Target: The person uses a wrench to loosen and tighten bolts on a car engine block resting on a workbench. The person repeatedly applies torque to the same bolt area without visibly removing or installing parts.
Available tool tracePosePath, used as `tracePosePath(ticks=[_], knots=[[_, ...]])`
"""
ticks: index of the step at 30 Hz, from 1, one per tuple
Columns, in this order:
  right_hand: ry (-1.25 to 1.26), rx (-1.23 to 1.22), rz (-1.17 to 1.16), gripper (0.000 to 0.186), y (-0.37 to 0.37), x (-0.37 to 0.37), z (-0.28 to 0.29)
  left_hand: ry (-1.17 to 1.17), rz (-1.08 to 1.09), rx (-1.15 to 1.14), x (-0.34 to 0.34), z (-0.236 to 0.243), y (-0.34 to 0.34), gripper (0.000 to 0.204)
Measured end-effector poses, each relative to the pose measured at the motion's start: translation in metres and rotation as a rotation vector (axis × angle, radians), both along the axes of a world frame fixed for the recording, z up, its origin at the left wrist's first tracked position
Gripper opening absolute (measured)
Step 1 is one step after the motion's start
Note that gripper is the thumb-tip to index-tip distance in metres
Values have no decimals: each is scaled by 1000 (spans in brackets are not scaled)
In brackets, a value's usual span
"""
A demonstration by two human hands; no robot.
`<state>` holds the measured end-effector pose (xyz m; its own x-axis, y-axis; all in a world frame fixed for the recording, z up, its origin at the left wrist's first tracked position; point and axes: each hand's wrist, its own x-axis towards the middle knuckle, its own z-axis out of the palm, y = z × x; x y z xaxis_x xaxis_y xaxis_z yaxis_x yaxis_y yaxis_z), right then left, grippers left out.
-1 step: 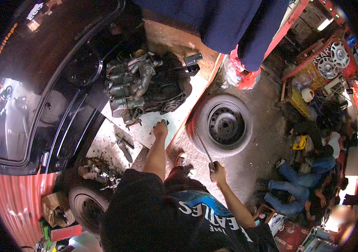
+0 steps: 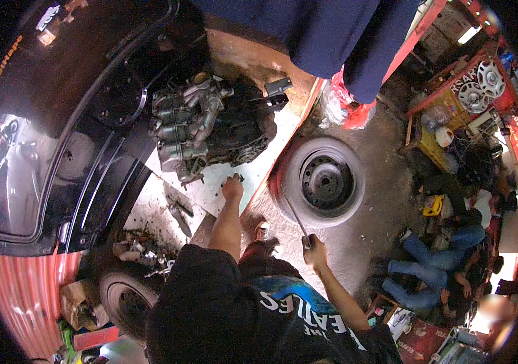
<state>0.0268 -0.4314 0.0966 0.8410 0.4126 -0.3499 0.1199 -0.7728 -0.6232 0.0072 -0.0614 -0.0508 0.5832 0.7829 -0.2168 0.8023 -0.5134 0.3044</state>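
Note:
My left hand (image 2: 232,187) is over the white bench top (image 2: 217,177), just in front of a car engine (image 2: 198,127). Its fingers are closed at a small dark piece that is too small to name. Low on the right, my right hand (image 2: 316,253) is wrapped round the dark handle of a long thin metal rod tool (image 2: 297,217), which looks like a long screwdriver. The rod slants up and left, its far end overlapping the edge of a wheel (image 2: 327,182) on the floor. Whether the tip touches the tyre I cannot tell.
A black car body (image 2: 89,121) stands on the left, with another tyre (image 2: 126,297) below it. Loose metal parts (image 2: 143,253) lie near the bench. Dark blue cloth (image 2: 331,42) hangs at the top. People in jeans (image 2: 423,276) sit at the right beside a cluttered shelf (image 2: 441,124).

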Motion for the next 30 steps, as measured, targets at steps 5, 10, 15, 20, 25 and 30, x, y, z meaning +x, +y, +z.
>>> tracePosePath(ticks=[5,10,15,20,25,30], knots=[[39,-38,-48,40,11,2,3,47,44,44,17,-13,0,24],[51,-37,-74,43,17,7,2,-7,39,99,8,-20,-5,25],[84,-39,-115,45,31,14,3,-172,209,2,6,-35,-4,20],[114,31,-146,46,43,25,3,-335,265,-317,14,-65,13,24],[91,59,-96,46,43,37,6,-327,299,-213,39,-84,42,32],[19,125,-66,46,38,46,1,-379,448,-372,56,-98,65,38]])
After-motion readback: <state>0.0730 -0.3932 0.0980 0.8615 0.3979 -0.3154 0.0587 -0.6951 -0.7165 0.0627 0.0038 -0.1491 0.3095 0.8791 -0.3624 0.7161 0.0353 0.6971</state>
